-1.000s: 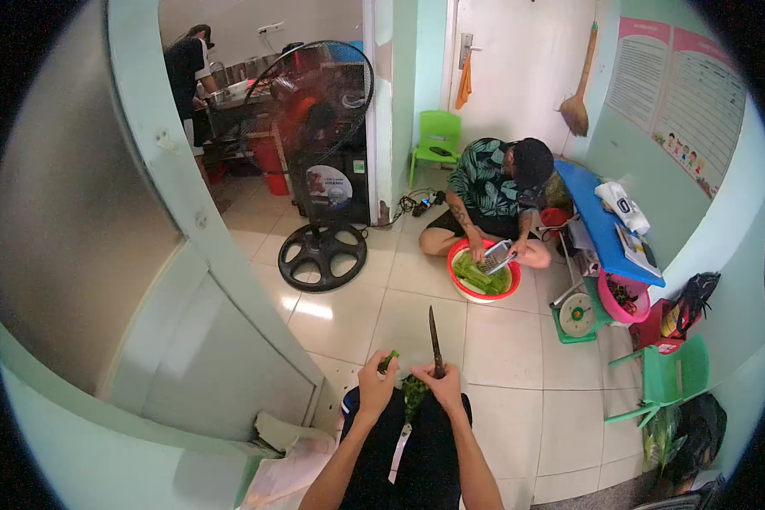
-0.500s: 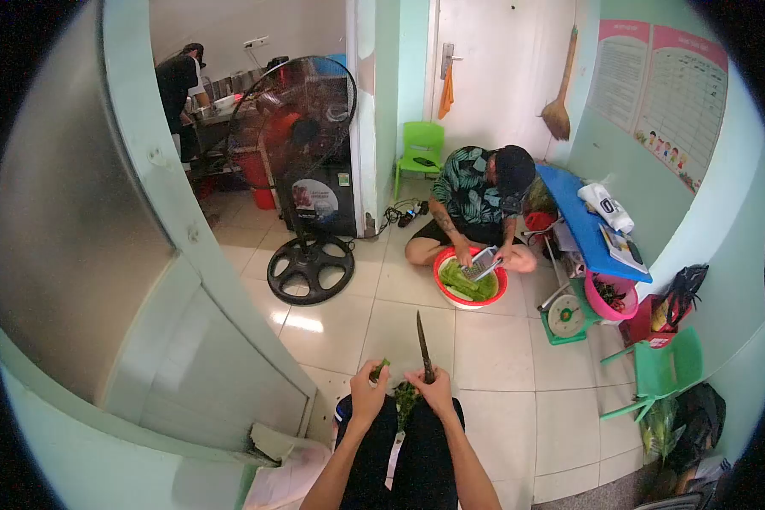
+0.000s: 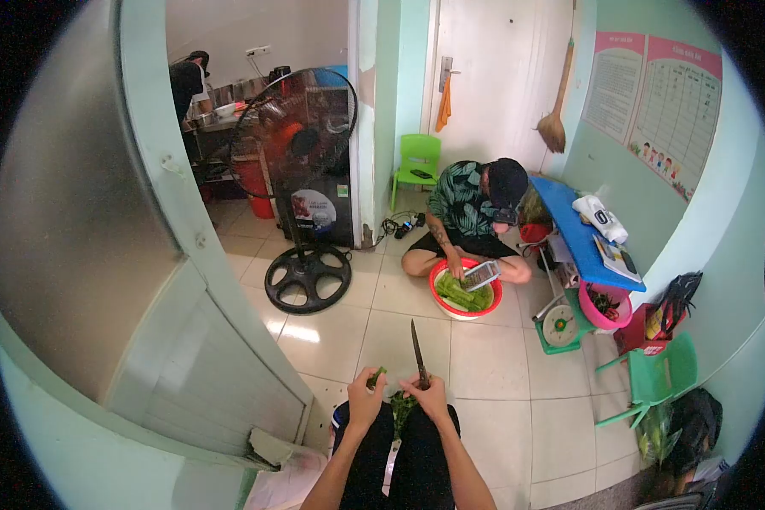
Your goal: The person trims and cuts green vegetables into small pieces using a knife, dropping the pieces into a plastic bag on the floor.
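Note:
My left hand (image 3: 365, 398) is closed around a short green piece of vegetable (image 3: 377, 376), whose exact kind is too small to make out. In my right hand (image 3: 430, 398) a knife (image 3: 418, 350) stands with its long dark blade pointing up and away from me. Both hands are held above my knees, a little apart. Chopped-looking leafy greens (image 3: 403, 410) lie below and between them, and whatever container holds these is mostly hidden by my hands and legs.
A person (image 3: 463, 204) sits on the floor ahead, holding a grater over a red-rimmed basin (image 3: 499, 299) of green vegetables. A standing fan (image 3: 308, 276) is at the left. A blue table (image 3: 561, 223), scale (image 3: 560, 326) and green chair (image 3: 661, 374) line the right. Another person (image 3: 187, 85) works behind.
The view has tilted slightly, so the room sits lower in it. My hands keep their grips on the knife and vegetable piece. The seated person's grater has shifted slightly in the basin.

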A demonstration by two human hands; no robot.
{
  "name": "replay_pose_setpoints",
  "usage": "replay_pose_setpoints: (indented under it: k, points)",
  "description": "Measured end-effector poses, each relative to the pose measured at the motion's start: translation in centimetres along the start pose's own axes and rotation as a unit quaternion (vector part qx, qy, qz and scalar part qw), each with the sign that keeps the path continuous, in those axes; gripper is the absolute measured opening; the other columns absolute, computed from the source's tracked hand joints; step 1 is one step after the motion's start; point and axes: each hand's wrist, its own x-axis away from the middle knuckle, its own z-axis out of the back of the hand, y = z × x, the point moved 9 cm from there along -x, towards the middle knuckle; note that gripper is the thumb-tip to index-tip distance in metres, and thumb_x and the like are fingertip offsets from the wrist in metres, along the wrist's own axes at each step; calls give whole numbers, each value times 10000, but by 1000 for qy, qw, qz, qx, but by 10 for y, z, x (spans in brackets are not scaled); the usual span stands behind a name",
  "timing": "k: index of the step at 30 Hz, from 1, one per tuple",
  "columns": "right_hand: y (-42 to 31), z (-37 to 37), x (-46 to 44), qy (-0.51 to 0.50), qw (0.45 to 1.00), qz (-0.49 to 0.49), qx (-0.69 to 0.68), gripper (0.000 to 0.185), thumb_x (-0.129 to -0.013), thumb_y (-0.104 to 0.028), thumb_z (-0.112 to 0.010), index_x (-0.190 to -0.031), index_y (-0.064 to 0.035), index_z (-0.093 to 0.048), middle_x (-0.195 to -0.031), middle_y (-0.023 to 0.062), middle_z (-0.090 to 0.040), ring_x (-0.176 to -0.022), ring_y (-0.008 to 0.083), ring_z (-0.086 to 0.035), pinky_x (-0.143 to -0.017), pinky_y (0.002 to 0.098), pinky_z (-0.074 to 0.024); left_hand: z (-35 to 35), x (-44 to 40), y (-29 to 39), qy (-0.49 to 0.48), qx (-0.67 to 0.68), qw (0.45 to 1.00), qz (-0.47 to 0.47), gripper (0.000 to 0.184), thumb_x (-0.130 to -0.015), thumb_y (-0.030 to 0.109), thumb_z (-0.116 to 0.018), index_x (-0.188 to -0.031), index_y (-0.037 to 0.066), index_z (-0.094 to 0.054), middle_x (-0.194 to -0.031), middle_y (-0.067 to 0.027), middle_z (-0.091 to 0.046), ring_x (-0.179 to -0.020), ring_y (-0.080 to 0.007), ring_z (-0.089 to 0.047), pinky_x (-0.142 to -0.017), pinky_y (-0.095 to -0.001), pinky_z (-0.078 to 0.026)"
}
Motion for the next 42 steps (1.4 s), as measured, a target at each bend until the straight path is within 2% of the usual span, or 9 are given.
replay_pose_setpoints:
  k: [10, 17, 22, 25, 26, 27, 36, 40, 42]
  points:
    - [5, 0, -1, 12, 999, 9, 45, 198, -1007, -155, -671, -890, 5, -666, -745, 52, -697, -697, 146, -691, -686, 293, -525, 1, 2, -3, 0, -11, 1000, -17, 156, -969, 118, -675, -1020, -29, -678, -815, -127, -725, -725, -183, -701, -688, -321, -526]
    - [17, 5, -4, 43, 999, -6, -18, 352, -1051, -298, -617, -839, -19, -647, -727, 57, -673, -672, 136, -663, -659, 292, -510, -5, 3, 8, -27, -68, 995, -66, 168, -932, 115, -709, -1062, 8, -704, -966, -157, -716, -871, -299, -679, -742, -382, -527]
    - [15, 12, 4, 30, 995, -89, -22, 521, -1102, -466, -449, -778, -81, -584, -626, -39, -486, -541, 79, -427, -527, 266, -343, -16, 2, 6, -59, -95, 990, -80, 167, -923, 115, -706, -1063, 25, -722, -1001, -147, -714, -911, -311, -651, -754, -375, -516]
    - [29, 7, 3, 6, 995, -63, -76, 560, -1110, -524, -355, -836, -88, -572, -636, -74, -413, -551, 63, -358, -510, 262, -270, -18, 5, -12, -65, -83, 994, -25, 181, -937, 104, -697, -1095, 19, -719, -1008, -142, -699, -864, -266, -633, -742, -351, -502]
    - [28, 7, 5, 18, 997, -39, -56, 573, -1110, -530, -352, -856, -72, -582, -646, -81, -390, -554, 61, -339, -515, 262, -265, -18, 5, 0, -46, -59, 994, -74, 176, -957, 118, -694, -1092, 7, -717, -986, -137, -703, -813, -234, -647, -735, -341, -514]
    - [11, 12, 8, 13, 999, -28, 12, 620, -1123, -449, -355, -810, 40, -572, -680, -28, -456, -633, 132, -431, -601, 336, -384, -21, 4, -2, -67, -86, 992, -69, 182, -957, 114, -702, -1095, -3, -713, -989, -129, -702, -808, -222, -644, -734, -331, -514]
    - [2, 17, 15, 40, 977, -24, -210, 516, -1136, -440, -343, -966, -19, -587, -666, -80, -328, -563, 37, -291, -517, 242, -263, -31, 3, -6, -85, -39, 995, -21, 149, -966, 97, -690, -1081, 3, -695, -947, -112, -708, -755, -190, -616, -696, -316, -497]
    - [3, 15, 15, 34, 982, -57, -179, 503, -1136, -427, -356, -942, -27, -591, -650, -83, -331, -548, 36, -292, -512, 244, -257, -27, 3, 0, -75, -61, 995, -21, 143, -985, 120, -678, -1056, -3, -695, -948, -95, -726, -810, -168, -644, -738, -311, -503]
    - [-3, 13, 14, 28, 993, -39, -110, 473, -1134, -394, -386, -928, -31, -609, -621, -72, -362, -539, 43, -321, -513, 254, -274, -26, 2, 9, -61, -57, 993, -88, 145, -954, 103, -704, -1070, 16, -706, -1010, -118, -712, -789, -209, -648, -689, -323, -507]
